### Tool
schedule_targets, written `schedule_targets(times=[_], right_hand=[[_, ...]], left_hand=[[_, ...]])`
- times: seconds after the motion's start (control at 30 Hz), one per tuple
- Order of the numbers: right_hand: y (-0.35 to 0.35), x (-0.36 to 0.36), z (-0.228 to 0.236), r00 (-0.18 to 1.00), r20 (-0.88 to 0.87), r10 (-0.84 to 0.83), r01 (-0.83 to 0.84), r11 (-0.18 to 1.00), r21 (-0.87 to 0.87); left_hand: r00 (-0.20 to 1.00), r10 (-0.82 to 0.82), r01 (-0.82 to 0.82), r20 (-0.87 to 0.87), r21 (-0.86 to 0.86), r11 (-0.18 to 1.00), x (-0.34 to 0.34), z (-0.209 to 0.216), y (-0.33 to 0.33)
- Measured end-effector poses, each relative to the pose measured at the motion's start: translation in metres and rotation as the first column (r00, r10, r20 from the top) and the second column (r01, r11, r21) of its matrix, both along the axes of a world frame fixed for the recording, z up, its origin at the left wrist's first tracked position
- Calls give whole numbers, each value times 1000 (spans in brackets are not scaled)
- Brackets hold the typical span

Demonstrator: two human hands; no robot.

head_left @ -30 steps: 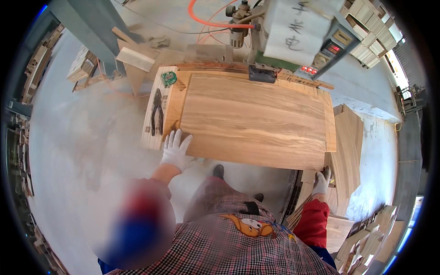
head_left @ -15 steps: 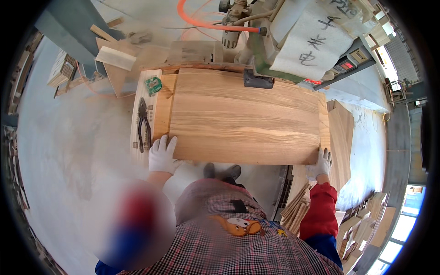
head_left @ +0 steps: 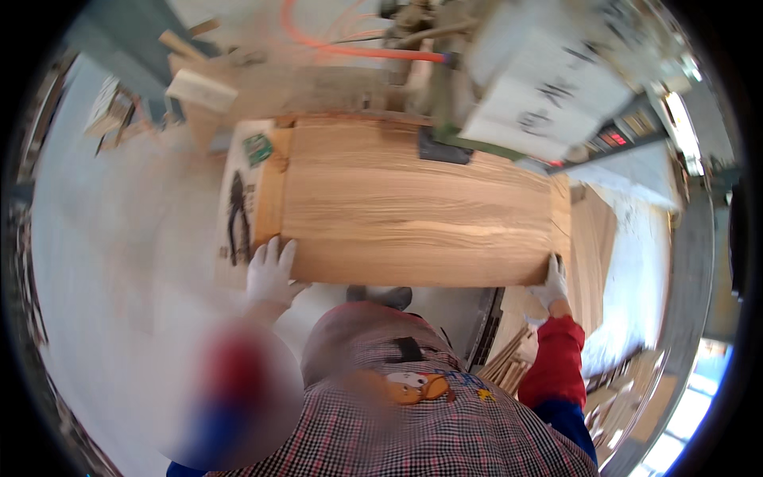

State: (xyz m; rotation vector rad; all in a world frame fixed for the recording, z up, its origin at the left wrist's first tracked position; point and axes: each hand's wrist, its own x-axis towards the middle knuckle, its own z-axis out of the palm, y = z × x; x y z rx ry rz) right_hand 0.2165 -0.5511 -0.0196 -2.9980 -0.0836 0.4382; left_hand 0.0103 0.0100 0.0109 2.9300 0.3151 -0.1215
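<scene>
A wide brown wooden panel (head_left: 421, 211) lies flat on the machine's wooden table in front of me. At its near left corner rests my left hand (head_left: 270, 277), in a white glove, with fingers spread and pointing away from me and the thumb by the near edge. My right hand (head_left: 550, 288), also gloved, is closed about the near right corner; its thumb side lies against the near edge, and part of it is hard to see. Left of the panel, a pair of black pliers (head_left: 238, 222) and a green tape measure (head_left: 257, 149) lie on a pale board (head_left: 226, 238).
Over the panel's far edge hangs a machine head with a dark block (head_left: 445, 149), a paper sheet (head_left: 548, 95) and an orange hose (head_left: 366, 52). Brown boards (head_left: 592, 254) lean at the right, with thin wood strips (head_left: 509, 358) below. A grey post (head_left: 131, 48) stands far left.
The view has shifted and blurred a little. The panel's left edge and my left hand appear slightly farther left; both hands stay at the panel's near corners.
</scene>
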Motion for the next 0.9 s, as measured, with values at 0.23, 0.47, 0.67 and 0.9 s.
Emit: schedule_targets(times=[0.23,0.47,0.67,0.9], right_hand=[[-14,-5,-11,1000,-21,-15,15,1000,25],[-7,-6,-13,998,-47,-31,35,996,84],[1,-8,-10,998,-54,-41,47,993,110],[8,-9,-6,993,-89,-76,88,986,143]], left_hand=[[1000,11,-12,-6,-51,999,0,-5,4],[998,57,-54,22,-123,991,-7,-5,10],[998,58,-54,23,-138,989,-9,-13,16],[998,41,-35,45,-140,989,-10,-16,20]])
